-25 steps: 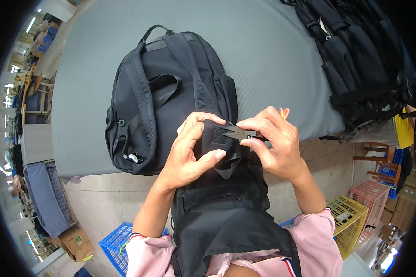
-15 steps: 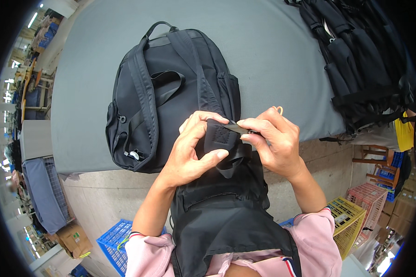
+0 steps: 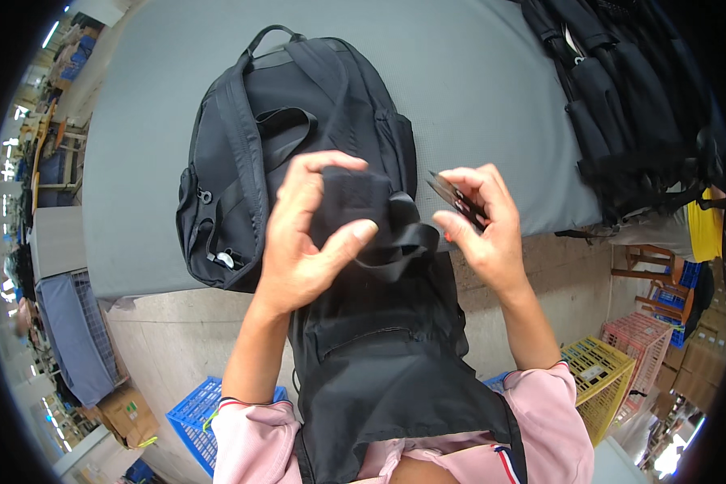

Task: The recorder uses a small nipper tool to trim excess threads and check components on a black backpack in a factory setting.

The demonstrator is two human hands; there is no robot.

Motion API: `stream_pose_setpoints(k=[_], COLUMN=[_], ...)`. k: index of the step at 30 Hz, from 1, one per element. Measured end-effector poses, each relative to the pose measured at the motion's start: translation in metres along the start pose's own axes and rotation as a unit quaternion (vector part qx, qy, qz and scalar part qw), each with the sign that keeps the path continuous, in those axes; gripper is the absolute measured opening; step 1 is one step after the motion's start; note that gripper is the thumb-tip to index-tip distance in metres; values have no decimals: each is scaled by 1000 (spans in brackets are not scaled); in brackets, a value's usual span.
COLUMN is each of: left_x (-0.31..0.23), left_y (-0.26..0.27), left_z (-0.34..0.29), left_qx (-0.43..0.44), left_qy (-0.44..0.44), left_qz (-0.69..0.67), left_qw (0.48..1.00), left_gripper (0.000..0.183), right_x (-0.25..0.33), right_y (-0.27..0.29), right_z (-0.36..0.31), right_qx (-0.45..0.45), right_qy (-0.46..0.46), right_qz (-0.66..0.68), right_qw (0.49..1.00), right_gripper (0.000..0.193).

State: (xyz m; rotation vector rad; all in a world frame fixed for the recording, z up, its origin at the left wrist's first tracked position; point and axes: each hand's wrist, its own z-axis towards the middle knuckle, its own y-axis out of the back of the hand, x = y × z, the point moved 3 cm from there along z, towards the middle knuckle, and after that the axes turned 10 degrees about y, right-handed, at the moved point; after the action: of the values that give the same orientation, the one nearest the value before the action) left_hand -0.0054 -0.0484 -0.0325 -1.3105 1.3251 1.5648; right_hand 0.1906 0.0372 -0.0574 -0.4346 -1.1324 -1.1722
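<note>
One black strap end point(image 3: 353, 199) pinched in the left hand point(image 3: 293, 252) by a backpack point(image 3: 298, 145) on the grey desk point(image 3: 476, 97); rightward, thread snips point(image 3: 458, 198) in the curled right hand point(image 3: 490, 235), blades slanting forward-left, apart from the strap.

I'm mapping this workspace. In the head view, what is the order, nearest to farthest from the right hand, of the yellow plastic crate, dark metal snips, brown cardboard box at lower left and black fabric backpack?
From the right hand:
1. Dark metal snips: held in it.
2. Black fabric backpack: to its left.
3. Yellow plastic crate: lower right.
4. Brown cardboard box: far lower left.
</note>
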Motion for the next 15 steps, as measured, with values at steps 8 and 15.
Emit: stream_pose_setpoints(k=[8, 15], left_x=[-16, 16], left_y=[19, 91], left_z=[3, -2], left_qx=[-69, -277], left_qy=[-73, -72], left_qz=[-134, -232], left_qw=[986, 930], left_gripper=[49, 41], right_x=[-26, -21], right_y=[-38, -7], right_z=[-46, -36], right_qx=[132, 243], right_qy=[-146, -63], right_qz=[75, 151], right_qw=[978, 956], right_gripper=[25, 22])
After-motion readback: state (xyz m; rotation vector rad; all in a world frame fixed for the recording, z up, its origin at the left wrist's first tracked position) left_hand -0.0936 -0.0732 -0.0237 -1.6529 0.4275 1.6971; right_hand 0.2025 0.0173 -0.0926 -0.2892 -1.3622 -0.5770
